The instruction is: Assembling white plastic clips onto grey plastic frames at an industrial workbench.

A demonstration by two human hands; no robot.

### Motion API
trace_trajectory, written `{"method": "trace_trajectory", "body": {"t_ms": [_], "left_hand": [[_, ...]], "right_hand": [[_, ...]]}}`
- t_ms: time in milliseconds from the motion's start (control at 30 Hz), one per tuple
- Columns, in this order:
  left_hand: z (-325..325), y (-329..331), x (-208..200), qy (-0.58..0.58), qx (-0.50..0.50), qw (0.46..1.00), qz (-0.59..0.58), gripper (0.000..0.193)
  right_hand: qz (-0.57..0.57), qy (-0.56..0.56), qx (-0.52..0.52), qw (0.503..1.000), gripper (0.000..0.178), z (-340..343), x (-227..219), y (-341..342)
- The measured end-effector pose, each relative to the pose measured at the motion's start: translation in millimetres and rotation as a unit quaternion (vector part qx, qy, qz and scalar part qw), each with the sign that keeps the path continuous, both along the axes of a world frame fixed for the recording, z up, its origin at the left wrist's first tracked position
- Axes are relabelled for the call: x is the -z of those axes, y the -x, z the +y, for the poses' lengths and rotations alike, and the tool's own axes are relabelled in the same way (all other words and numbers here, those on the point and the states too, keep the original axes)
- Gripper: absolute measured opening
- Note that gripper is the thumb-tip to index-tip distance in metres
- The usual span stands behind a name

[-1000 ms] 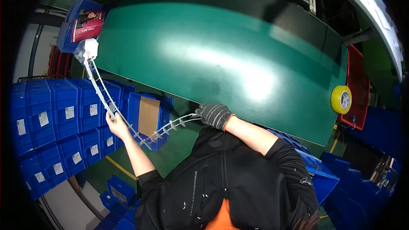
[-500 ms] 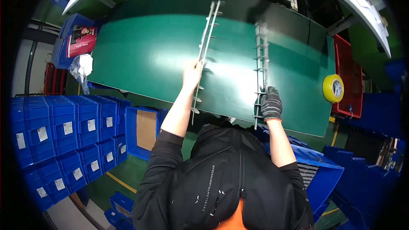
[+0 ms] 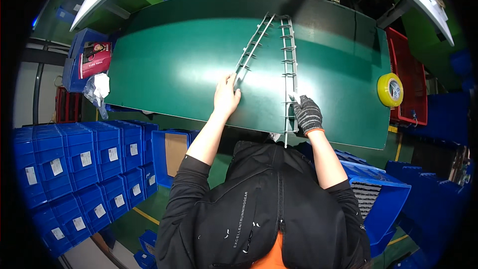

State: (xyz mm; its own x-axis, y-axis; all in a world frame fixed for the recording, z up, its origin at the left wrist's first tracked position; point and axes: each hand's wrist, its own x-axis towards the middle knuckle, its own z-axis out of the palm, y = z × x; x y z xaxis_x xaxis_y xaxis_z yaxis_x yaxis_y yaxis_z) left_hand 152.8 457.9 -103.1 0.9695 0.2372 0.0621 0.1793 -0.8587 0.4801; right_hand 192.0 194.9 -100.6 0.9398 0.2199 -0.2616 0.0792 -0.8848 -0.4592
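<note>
One green table (image 3: 164, 69) and, on it, two skinny pale-grey ladder-looking strips (image 3: 293, 55). Bare left hand (image 3: 227, 97) is touching one (can't tell if it's pinching), gloved right hand (image 3: 308, 113) is clamped on the other. One yellow tape roll (image 3: 383, 90).

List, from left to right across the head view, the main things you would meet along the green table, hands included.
Red packet, bare left hand, slanting ladder-like strip, second ladder-like strip, gloved right hand, yellow tape roll, red bin.
</note>
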Motion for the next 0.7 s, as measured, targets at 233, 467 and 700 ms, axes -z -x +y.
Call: {"method": "trace_trajectory", "body": {"t_ms": [233, 467, 700], "left_hand": [[-19.8, -16.6, -48.1, 0.638, -0.039, 0.759, 0.125, 0.042], [-52.8, 4.5, -86.2, 0.785, -0.016, 0.607, 0.125, 0.041], [-61.3, 3.2, -86.5, 0.753, -0.03, 0.648, 0.113, 0.038]], "right_hand": [[0.145, -0.422, 0.125, 0.886, 0.023, 7.5, -10.7, -5.1], [0.205, -0.494, 0.151, 0.832, 0.015, 15.0, -78.9, 20.6], [0.216, -0.571, 0.167, 0.774, 0.015, 10.7, -80.1, 30.8]]}}
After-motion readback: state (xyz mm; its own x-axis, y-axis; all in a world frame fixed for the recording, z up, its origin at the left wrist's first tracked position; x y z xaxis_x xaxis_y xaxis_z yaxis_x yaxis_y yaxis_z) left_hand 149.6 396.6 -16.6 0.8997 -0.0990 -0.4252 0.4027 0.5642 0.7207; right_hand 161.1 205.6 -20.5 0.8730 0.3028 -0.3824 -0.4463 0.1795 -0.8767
